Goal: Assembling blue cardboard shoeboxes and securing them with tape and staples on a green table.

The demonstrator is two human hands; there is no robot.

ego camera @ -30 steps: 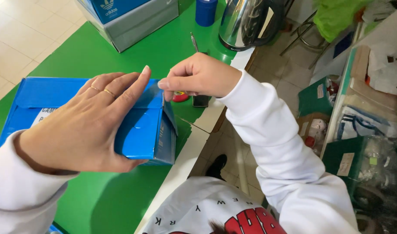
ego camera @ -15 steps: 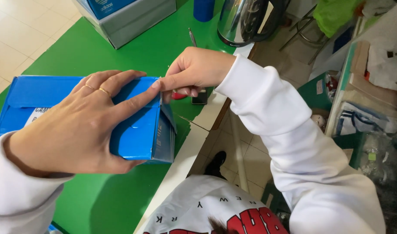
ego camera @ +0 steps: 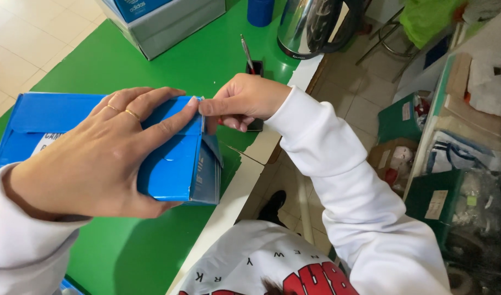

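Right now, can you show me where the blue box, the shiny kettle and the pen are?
blue box (ego camera: pixel 174 169): head view, its lid.
shiny kettle (ego camera: pixel 305 24): head view, its steel side.
pen (ego camera: pixel 247 53): head view, its barrel.

Beyond the grip, a pen (ego camera: pixel 246 53) in its small black holder and a steel kettle (ego camera: pixel 310 24) blocked the way. A grey box (ego camera: pixel 168 27) stood further left. The green surface (ego camera: pixel 136 68) between them lay free.
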